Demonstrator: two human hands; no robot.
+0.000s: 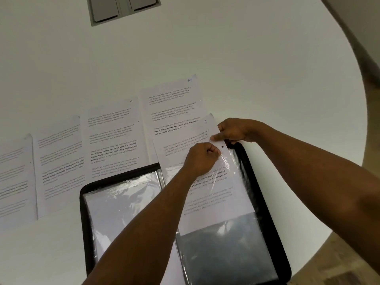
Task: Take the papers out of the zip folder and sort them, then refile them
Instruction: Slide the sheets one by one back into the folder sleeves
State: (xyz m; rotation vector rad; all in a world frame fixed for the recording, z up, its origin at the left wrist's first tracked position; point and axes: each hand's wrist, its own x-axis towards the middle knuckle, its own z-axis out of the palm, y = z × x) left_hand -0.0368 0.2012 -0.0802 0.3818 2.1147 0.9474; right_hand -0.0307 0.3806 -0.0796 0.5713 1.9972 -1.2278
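- Over the right half of the open zip folder [267, 202], the left hand [200, 159] has its fingers curled tight, pinching the top edge of a clear plastic sleeve [224, 243].
- Just beyond it, the right hand [234, 130] pinches the right edge of the sheet marked 6 [185, 140] between thumb and fingers, near a punched hole.
- Sheet 6 sits partly inside that sleeve; its upper part sticks out past the folder's top edge, and its lower edge stops about halfway down the pocket, with dark backing below.
- On the folder's left half, another clear sleeve [123, 202] holds a white page.
- Beyond the folder, printed pages lie face up on the white round table [246, 48]: the sheet marked 10 [170, 99] is partly covered by sheet 6, the sheet marked 9 [113, 136] lies to its left, and 2 more pages [59, 161] overlap further left, their numbers unreadable.
- At the table's far side sits a grey recessed panel [123, 9].
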